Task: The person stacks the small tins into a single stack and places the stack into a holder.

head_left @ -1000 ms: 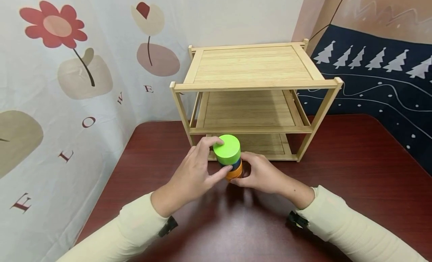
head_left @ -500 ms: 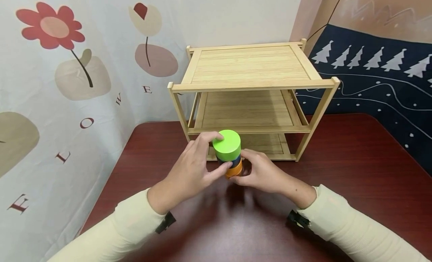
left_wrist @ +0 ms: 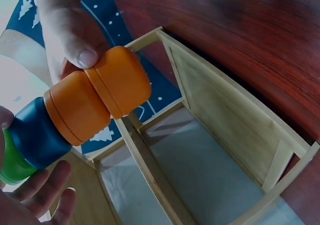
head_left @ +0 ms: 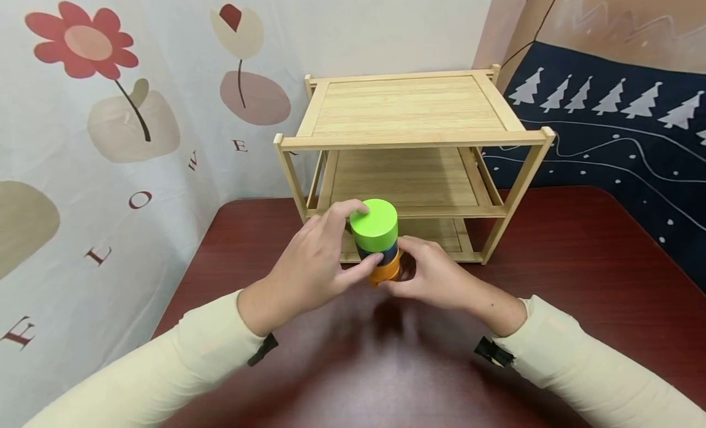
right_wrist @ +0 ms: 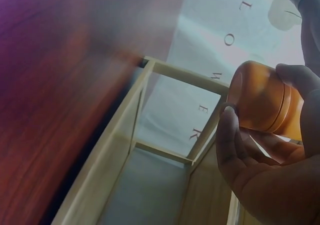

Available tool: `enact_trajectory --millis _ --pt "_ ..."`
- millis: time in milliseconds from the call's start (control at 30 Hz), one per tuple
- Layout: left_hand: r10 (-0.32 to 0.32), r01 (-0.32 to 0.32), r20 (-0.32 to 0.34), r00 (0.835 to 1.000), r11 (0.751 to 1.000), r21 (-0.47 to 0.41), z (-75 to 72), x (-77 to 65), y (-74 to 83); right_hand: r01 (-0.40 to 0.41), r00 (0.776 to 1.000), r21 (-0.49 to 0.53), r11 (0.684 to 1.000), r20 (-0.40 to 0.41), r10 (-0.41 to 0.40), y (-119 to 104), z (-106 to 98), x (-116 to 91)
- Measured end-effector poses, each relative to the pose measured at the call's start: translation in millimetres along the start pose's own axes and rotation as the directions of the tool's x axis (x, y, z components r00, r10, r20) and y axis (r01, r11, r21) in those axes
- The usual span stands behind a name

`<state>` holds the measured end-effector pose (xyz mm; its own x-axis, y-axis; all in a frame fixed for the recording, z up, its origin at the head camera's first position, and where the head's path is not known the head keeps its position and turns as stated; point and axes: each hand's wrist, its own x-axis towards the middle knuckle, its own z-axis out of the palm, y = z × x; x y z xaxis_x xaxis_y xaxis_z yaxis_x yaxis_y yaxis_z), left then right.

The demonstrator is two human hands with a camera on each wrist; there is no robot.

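Note:
A column of round containers (head_left: pixel 376 222) stands upright between both hands, bright green on top, dark blue in the middle, orange below. My left hand (head_left: pixel 317 253) holds the upper part, with a finger on the green top (head_left: pixel 380 216) and the thumb against the blue section (head_left: pixel 388 254). Lower down, my right hand (head_left: pixel 438 273) grips the orange part (right_wrist: pixel 257 97) between thumb and fingers. In the left wrist view the orange part has two sections, the end one (left_wrist: pixel 125 80) rounded with a groove beside it. A dark shadow falls on the table beneath the column.
Just behind the hands, a three-level wooden rack (head_left: pixel 410 109) stands on the dark red table (head_left: pixel 573 262). Its front rail (head_left: pixel 413 138) runs beyond the column. A floral cloth (head_left: pixel 143 97) hangs on the left, a navy tree-print one (head_left: pixel 618 140) on the right.
Both hands have moved the column slightly up and away in the head view, and more shadow shows beneath it. The holds look the same.

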<state>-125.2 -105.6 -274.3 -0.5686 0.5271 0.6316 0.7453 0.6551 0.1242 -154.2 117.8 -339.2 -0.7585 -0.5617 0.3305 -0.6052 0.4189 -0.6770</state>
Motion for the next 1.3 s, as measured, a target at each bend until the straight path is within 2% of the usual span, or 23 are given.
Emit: enact_trajectory --millis 400,667,833,1000,1300 --pt "0.064 -0.064 0.004 0.998 0.996 0.063 -8.6 9.8 3.9 0.004 1.000 -0.007 1.000 0.015 -0.004 -9.6 -11.8 0.2" --pt "0.052 -0.053 0.031 0.998 0.997 0.060 -19.0 15.1 2.9 0.004 1.000 -0.013 1.000 0.018 -0.004 -15.3 -16.2 4.7" --pt "0.063 -0.064 0.025 0.998 0.996 0.065 -23.2 20.2 2.0 -0.016 1.000 -0.034 0.999 0.018 0.016 -19.7 -21.0 7.5" --pt "0.054 -0.055 0.016 0.998 0.998 0.043 -28.0 26.6 -0.4 -0.025 1.000 -0.041 0.999 0.013 0.025 -25.5 -26.1 10.6" --pt "0.029 -0.027 0.064 0.998 0.999 -0.035 -35.3 38.3 1.2 -0.058 0.998 -0.055 0.997 0.006 0.059 -33.6 -37.2 11.8"
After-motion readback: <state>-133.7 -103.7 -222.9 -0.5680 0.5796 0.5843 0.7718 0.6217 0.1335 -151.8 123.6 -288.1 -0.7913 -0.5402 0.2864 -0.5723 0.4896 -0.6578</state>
